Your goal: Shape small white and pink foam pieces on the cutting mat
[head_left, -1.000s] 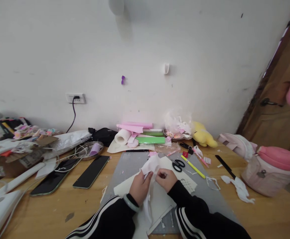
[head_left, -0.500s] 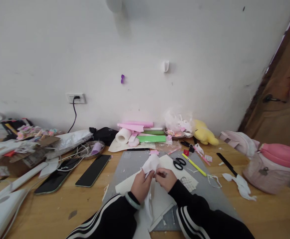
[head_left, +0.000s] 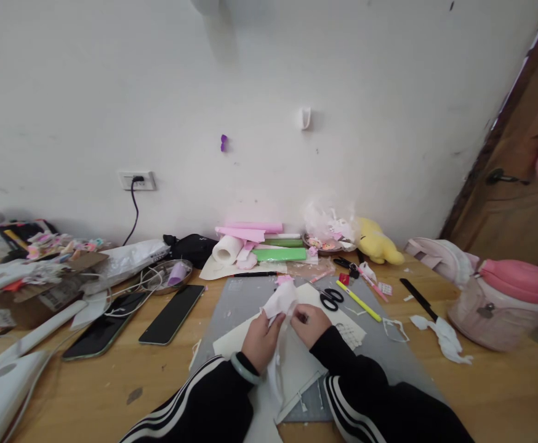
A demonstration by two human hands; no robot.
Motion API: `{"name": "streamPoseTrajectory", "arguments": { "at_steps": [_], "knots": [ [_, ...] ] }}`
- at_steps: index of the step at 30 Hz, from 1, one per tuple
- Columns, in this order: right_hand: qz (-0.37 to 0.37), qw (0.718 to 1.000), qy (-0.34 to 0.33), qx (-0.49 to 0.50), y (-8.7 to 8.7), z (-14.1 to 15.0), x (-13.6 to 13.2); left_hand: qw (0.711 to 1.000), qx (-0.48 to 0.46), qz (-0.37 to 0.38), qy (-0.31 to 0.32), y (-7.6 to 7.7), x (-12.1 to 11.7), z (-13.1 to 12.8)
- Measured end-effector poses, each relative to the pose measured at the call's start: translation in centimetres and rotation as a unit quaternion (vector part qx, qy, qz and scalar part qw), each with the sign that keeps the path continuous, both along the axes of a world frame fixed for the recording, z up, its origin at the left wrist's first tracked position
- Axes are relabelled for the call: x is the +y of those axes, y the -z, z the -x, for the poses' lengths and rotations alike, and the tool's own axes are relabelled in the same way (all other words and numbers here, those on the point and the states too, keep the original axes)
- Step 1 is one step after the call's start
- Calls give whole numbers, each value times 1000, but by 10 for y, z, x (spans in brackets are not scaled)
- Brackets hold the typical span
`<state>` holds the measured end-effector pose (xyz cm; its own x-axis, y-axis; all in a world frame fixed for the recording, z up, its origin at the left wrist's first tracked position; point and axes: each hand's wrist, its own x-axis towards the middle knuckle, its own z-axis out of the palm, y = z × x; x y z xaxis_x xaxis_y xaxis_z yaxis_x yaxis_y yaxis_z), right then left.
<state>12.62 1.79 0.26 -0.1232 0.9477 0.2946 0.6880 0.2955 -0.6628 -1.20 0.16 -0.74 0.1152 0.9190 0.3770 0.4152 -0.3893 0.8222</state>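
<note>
The worktop (head_left: 88, 403) is smooth, grained wood; the grey mat (head_left: 232, 303) looks like matt plastic. The white piece (head_left: 280, 299) is soft and matt — cloth or paper, hard to tell — and the yellow toy (head_left: 378, 242) is plush.

Left hand (head_left: 258, 341) gripping the crumpled white sheet (head_left: 281, 299), right hand (head_left: 311, 324) curled close beside it! Black scissors (head_left: 331, 299) lie just beyond, above the grey mat (head_left: 234, 303).

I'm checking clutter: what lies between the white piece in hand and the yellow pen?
In the head view, the scissors and part of the cream sheet lie there.
</note>
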Motion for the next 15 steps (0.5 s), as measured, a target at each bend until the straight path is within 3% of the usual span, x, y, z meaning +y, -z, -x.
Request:
{"name": "streamPoseTrajectory", "arguments": {
  "at_steps": [4,10,15],
  "knots": [
    [12,999,35,27,-1,-6,4,1000,4,-2,-27,-2,0,0],
    [53,985,-93,137,7,10,-5,1000,-6,2,-14,-3,2,0],
    [81,976,-117,162,10,14,-8,1000,12,0,-4,-1,2,0]
  ]
}}
